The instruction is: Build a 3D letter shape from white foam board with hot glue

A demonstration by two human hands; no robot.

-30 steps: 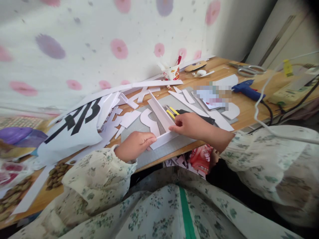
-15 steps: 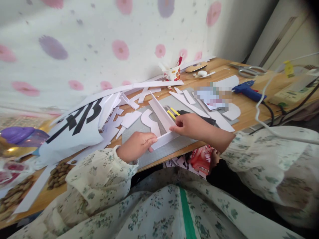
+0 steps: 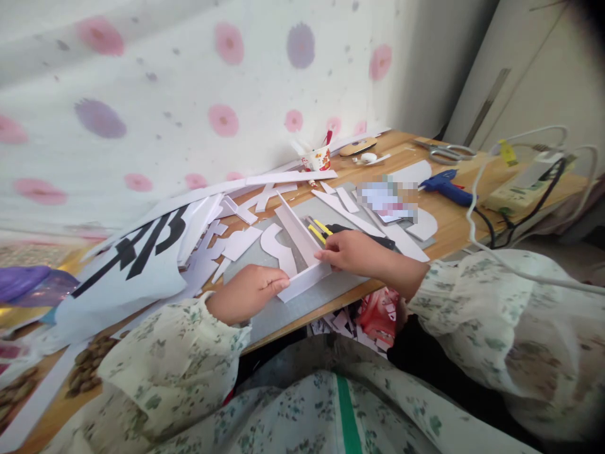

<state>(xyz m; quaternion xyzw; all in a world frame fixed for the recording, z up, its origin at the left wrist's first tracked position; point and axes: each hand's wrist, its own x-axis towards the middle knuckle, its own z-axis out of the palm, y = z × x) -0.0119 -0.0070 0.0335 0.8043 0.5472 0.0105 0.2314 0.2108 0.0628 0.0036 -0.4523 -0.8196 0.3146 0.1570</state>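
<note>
An L-shaped piece of white foam board (image 3: 306,281) stands on edge over the grey cutting mat (image 3: 269,321), its long arm reaching away from me. My left hand (image 3: 250,291) pinches the near strip at its left end. At the corner, my right hand (image 3: 347,253) grips the board between thumb and fingers. Yellow-and-grey utility knives (image 3: 320,231) lie just beyond my right hand, next to a black object whose kind I cannot make out. A curved white cut-out (image 3: 278,248) lies flat left of the long arm.
White offcuts (image 3: 239,243) and a sheet with black strokes (image 3: 137,252) lie left. A blue glue gun (image 3: 448,187), scissors (image 3: 444,151) and a power strip (image 3: 520,189) with loose cables are at right. A paper cup (image 3: 317,157) stands behind. Nuts (image 3: 89,366) lie near left.
The camera view has shifted, so the table appears lower and further left. Both hands keep their hold on the foam board, whose near strip now shows more of its face.
</note>
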